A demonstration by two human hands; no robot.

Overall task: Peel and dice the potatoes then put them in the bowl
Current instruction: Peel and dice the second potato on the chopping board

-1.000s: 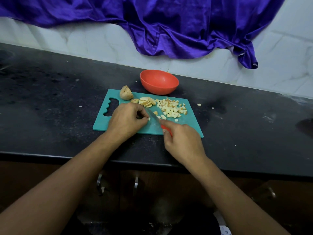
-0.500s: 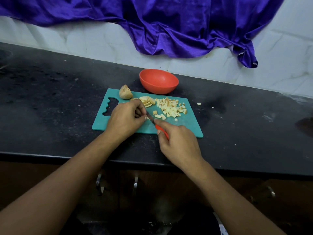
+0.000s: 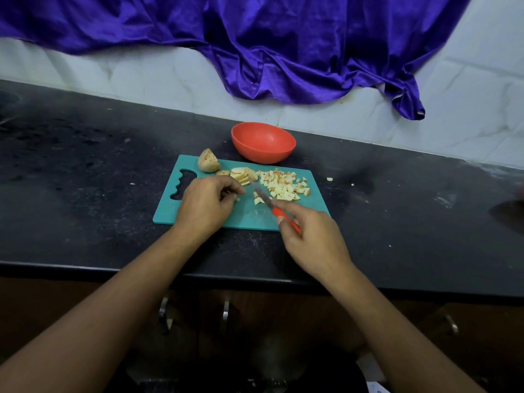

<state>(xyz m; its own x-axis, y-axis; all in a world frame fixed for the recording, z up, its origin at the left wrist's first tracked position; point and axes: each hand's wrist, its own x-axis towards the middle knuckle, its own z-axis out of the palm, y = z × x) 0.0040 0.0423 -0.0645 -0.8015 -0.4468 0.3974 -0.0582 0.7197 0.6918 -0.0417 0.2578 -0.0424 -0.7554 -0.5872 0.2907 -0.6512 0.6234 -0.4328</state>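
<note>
Dicing looks to be the step in hand, roughly midway. On the black counter point(image 3: 85, 194) lies the teal cutting board point(image 3: 249, 215). Just past its far edge, at 12 o'clock, stands the red bowl point(image 3: 263, 154), which looks empty. The left hand point(image 3: 204, 205), at 9 o'clock on the board, has its fingers curled down; whether they pin a scrap I cannot tell. The right hand point(image 3: 312, 239), at 5 o'clock, grips the red-handled knife point(image 3: 272, 207), its blade slanting toward 11. A potato chunk point(image 3: 208, 160) sits at the 11 o'clock corner, slices point(image 3: 242, 174) fan beside it near 12, and the dice point(image 3: 283, 184) heap at 1 to 2 o'clock. To do this well, draw a slice to the bare middle and tuck fingertips behind knuckles. Cut strips, then crosswise to match the heap, keeping pieces off the 3 o'clock edge, where stray bits point(image 3: 329, 179) lie.
</note>
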